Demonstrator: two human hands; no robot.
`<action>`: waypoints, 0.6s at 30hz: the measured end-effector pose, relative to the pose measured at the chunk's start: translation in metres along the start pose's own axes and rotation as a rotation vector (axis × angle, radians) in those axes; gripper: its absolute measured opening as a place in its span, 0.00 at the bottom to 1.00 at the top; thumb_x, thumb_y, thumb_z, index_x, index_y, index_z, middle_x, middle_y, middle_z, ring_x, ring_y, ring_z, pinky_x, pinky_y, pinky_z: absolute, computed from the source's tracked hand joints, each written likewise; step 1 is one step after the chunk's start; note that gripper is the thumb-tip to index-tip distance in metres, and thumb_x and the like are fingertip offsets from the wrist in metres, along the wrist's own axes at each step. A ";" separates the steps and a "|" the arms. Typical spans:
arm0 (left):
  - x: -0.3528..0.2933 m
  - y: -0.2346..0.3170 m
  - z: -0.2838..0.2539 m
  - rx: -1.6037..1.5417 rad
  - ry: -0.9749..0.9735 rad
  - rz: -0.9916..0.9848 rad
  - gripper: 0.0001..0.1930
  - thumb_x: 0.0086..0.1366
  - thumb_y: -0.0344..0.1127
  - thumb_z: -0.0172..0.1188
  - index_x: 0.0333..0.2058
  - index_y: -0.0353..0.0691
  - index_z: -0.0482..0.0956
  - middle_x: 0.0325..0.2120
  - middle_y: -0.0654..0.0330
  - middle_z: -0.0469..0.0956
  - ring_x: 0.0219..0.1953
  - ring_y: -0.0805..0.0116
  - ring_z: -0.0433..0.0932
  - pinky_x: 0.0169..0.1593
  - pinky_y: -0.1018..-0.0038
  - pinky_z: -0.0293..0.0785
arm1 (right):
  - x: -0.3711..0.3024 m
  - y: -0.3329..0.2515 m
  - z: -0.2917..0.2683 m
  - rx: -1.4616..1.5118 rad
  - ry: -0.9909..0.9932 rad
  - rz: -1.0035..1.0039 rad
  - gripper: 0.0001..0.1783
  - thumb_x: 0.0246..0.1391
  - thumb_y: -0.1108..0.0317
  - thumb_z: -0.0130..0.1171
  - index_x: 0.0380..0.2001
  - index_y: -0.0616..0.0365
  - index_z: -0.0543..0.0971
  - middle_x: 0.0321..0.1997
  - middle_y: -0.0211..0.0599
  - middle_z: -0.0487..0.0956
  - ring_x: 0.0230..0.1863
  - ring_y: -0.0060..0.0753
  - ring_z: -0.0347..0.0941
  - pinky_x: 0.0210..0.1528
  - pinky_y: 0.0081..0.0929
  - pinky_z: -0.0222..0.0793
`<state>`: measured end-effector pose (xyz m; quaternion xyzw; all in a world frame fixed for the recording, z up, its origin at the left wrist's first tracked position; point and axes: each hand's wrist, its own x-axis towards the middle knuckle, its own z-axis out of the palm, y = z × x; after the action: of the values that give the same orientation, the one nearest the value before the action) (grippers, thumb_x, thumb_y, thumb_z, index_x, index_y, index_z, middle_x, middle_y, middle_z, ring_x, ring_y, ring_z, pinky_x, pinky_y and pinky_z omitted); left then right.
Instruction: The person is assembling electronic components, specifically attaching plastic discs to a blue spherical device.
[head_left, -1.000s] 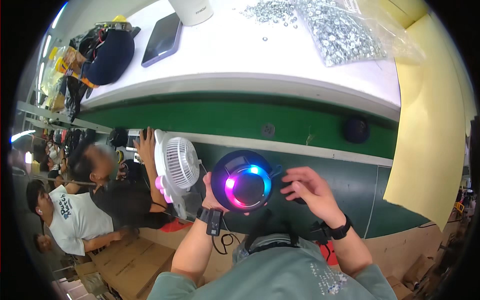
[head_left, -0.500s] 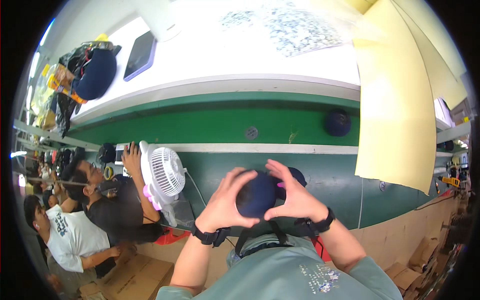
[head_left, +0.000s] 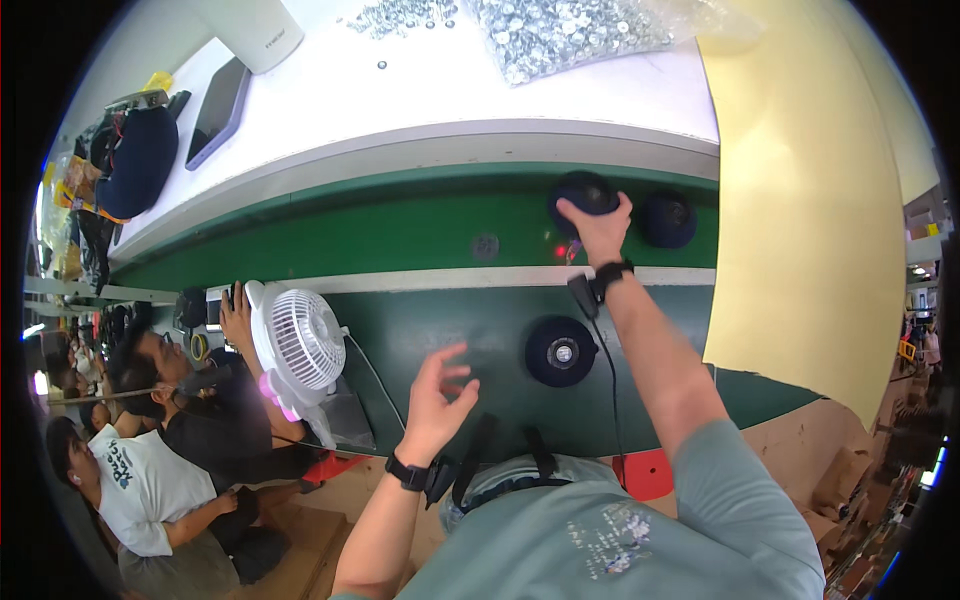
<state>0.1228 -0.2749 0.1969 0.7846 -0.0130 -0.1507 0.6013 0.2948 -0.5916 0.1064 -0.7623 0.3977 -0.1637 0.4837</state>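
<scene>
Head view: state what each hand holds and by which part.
Right hand grips a dark round disc by its near edge on the green belt. Left hand holds nothing.

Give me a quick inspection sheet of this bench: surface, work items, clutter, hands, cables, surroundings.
Surface: green conveyor belt with a white table behind it.
Work items: three dark round units; one under the right hand, a second beside it on the belt, a third on the near green ledge.
Clutter: bag of small metal parts, dark tablet, white cup.
Hands: right hand grips the far unit; left hand open, empty.
Cables: black lead from the right wrist strap.
Surroundings: white desk fan, yellow sheet, seated co-workers.
</scene>
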 end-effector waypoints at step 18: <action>-0.042 -0.058 0.022 -0.079 -0.167 -0.342 0.17 0.61 0.22 0.59 0.50 0.36 0.78 0.48 0.59 0.80 0.42 0.73 0.82 0.38 0.78 0.77 | -0.157 0.055 -0.106 -1.011 -0.923 -0.693 0.67 0.22 0.58 0.86 0.69 0.53 0.59 0.69 0.53 0.61 0.67 0.60 0.61 0.69 0.50 0.61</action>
<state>0.0677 -0.2707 0.1458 0.7359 0.0764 -0.3158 0.5941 0.1048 -0.5477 0.1307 -0.9630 -0.0796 0.2308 0.1143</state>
